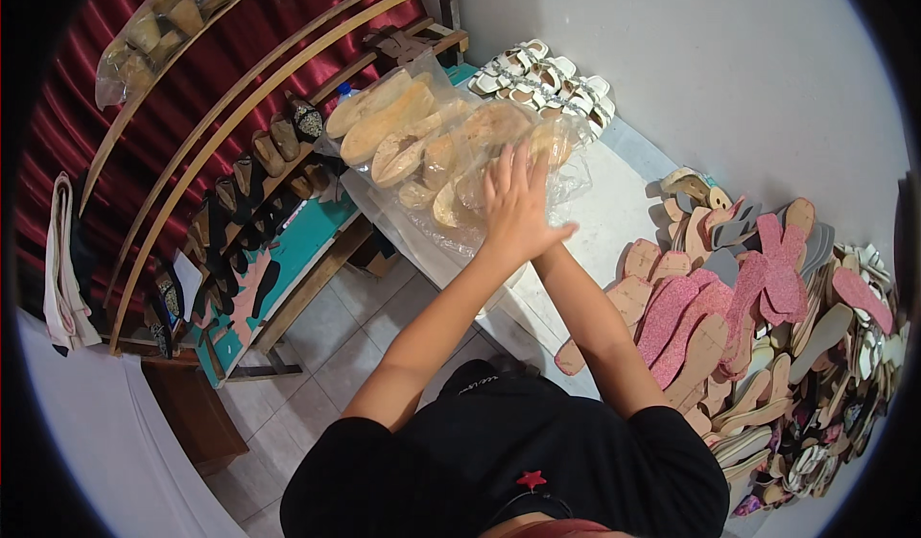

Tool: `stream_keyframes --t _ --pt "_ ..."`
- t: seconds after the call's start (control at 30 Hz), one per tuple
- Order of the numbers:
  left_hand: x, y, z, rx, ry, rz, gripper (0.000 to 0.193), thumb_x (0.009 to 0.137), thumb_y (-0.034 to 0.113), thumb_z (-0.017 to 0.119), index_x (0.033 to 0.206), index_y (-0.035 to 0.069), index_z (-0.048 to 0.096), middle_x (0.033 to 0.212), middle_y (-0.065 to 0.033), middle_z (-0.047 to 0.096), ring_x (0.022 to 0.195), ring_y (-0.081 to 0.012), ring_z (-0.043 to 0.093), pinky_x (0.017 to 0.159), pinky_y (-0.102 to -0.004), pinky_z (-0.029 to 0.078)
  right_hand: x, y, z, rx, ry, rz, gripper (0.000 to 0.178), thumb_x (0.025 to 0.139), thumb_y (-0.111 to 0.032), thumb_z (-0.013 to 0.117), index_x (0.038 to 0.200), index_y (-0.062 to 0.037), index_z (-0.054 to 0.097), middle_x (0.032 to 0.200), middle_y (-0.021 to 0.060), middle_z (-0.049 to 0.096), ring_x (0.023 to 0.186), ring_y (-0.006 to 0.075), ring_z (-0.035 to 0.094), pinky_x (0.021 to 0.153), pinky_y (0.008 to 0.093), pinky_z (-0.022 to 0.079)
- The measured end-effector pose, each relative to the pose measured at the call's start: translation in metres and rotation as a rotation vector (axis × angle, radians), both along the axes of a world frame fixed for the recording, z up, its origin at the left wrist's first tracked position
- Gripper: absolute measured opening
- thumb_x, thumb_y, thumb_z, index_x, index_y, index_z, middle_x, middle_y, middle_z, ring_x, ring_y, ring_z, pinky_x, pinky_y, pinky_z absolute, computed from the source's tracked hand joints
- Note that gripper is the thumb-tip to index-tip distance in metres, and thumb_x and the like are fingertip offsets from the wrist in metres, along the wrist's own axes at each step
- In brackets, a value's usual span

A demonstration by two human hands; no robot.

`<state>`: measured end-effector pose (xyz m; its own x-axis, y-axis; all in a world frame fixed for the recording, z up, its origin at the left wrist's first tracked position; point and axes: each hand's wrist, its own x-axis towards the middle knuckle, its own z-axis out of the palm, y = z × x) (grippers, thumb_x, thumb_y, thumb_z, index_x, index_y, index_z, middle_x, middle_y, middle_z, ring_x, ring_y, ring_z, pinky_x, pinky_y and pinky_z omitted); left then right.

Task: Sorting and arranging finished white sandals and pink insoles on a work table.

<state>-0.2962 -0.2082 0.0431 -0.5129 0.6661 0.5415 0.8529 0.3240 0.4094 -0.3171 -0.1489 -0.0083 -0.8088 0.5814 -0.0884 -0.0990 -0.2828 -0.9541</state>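
Note:
My left hand (519, 210) lies with its fingers spread over a clear plastic bag (570, 175) of pale, foot-shaped forms that look like shoe lasts (393, 127). Its thumb sticks out to the right. Beneath it crosses my right hand (547, 248), which shows only near the wrist; its fingers are mostly hidden by the left hand and the bag. The bag rests on a white table (624, 202), and several lasts point toward the back left.
White strappy sandals (542, 77) stand at the table's back. To the right is a heap of insoles and footwear parts, with pink glitter pieces (686, 312). On the left, a wooden rack (288, 77) holds dark shoes (245, 178) above a teal bench (321, 216).

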Motion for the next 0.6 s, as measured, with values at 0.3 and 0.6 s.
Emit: stream_keyframes --t 0.3,0.6 --pt "-0.051 0.039 -0.035 -0.149 -0.052 0.037 0.030 0.064 0.023 0.064 0.088 0.005 0.058 0.104 -0.0097 0.054 0.105 -0.0298 0.045 0.089 -0.0417 0.032 -0.010 0.024 -0.031 0.916 -0.201 -0.097 0.055 0.082 -0.034 0.044 0.123 -0.0009 0.028 0.116 0.0227 0.040 0.102 0.0269 0.045 0.085 0.0323 0.038" --pt "-0.034 0.053 -0.050 0.187 0.102 -0.207 0.014 0.072 0.012 0.053 0.080 0.002 0.060 0.092 -0.0094 0.060 0.098 -0.0278 0.051 0.087 -0.0390 0.037 -0.003 0.016 -0.030 0.597 -0.222 -0.103 0.056 0.082 -0.034 0.045 0.123 0.0003 0.028 0.117 0.0220 0.040 0.102 0.0262 0.046 0.085 0.0325 0.038"
